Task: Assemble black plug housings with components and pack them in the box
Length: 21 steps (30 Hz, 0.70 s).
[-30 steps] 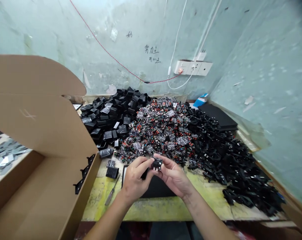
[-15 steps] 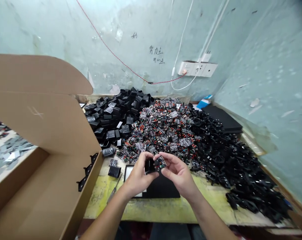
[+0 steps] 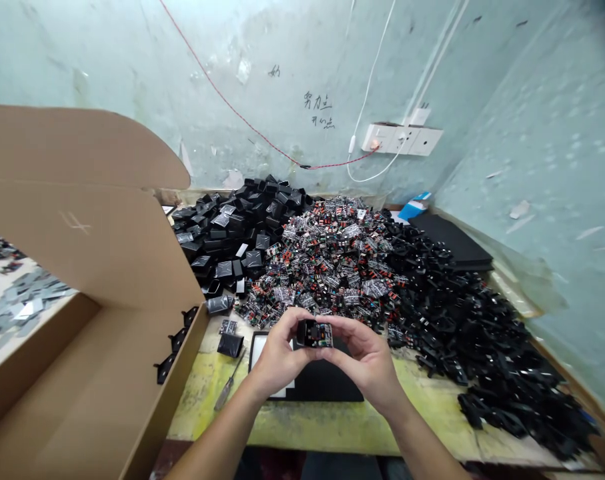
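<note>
My left hand (image 3: 286, 347) grips a small black casing (image 3: 302, 332) between thumb and fingers. From the right, my right hand (image 3: 359, 347) pinches a small circuit board (image 3: 323, 334) by its outer end. The board lies in line with the casing and appears partly inside its open side. Both hands are above a black tray (image 3: 327, 383) on the yellow table surface. Left of the tray are another black casing (image 3: 230, 345), a loose circuit board (image 3: 227, 327) and a screwdriver (image 3: 224, 393).
An open cardboard box (image 3: 132, 360) stands at the left with black parts inside. Behind the hands are piles of black casings (image 3: 252, 220) and circuit boards (image 3: 332, 260). Black plastic parts (image 3: 472, 327) heap up at the right, beside a black stack (image 3: 442, 243).
The circuit board has gone from tilted beside the casing to lined up with it and partly in it. My right hand has turned and shifted slightly right.
</note>
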Motion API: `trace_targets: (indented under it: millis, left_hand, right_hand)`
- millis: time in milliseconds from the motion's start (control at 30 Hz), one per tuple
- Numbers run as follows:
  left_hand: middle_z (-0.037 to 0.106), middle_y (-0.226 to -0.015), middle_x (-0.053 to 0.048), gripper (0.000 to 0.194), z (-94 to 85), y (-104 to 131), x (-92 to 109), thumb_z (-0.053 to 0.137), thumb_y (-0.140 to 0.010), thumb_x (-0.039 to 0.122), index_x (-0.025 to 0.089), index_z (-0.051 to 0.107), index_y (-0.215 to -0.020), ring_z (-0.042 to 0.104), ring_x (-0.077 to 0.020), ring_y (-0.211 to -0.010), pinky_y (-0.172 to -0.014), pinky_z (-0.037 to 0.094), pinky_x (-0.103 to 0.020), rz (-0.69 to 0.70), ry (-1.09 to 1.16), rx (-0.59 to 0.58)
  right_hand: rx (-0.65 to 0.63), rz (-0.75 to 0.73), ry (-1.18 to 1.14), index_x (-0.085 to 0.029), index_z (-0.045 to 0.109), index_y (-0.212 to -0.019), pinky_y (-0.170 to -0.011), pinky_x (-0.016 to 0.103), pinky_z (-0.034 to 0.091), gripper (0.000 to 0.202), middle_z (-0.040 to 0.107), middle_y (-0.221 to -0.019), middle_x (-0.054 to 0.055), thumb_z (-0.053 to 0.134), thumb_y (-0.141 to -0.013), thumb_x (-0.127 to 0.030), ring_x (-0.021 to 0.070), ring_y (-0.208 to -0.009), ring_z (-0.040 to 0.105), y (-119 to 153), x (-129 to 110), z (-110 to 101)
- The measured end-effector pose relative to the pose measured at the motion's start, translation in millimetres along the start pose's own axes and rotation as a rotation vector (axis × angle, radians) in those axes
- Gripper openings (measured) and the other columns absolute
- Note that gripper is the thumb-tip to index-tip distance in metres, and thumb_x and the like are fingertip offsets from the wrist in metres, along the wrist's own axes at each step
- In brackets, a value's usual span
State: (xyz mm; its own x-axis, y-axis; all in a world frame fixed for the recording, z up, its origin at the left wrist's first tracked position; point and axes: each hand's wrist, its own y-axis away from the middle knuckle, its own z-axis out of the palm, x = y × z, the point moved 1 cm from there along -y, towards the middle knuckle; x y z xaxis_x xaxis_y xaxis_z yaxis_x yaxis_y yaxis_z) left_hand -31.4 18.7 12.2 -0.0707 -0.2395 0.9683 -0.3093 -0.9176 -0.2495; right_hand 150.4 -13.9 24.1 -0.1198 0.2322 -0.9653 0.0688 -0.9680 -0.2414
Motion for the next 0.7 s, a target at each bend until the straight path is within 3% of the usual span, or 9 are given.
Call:
trace_targets:
  millis: [400, 700]
  left_hand:
    - [0.062, -0.117, -0.008, 0.045, 0.1, 5, -3, 0.088, -0.084, 0.038, 0.024, 0.063, -0.119, 0.061, -0.0253, -0.111, -0.097, 0.052, -0.037, 0.119, -0.119, -0.015]
    - [0.062, -0.116, -0.009, 0.045, 2.7, 7, -4, 0.086, -0.085, 0.041, 0.023, 0.062, -0.119, 0.062, -0.0246, -0.109, -0.096, 0.053, -0.037, 0.091, -0.108, -0.015]
  right_hand:
    - [0.035, -0.123, 0.266, -0.033, 0.077, -0.128, -0.112, 0.052, 0.055, 0.042, 0.078, -0.13, 0.008, 0.085, -0.088, -0.028, 0.0316, -0.121, 0.072, 10, 0, -3]
    - [0.03, -0.128, 0.336, -0.034, 0.075, -0.131, -0.11, 0.053, 0.057, 0.042, 0.077, -0.132, 0.007, 0.082, -0.09, -0.028, 0.0312, -0.121, 0.072, 12, -5, -2]
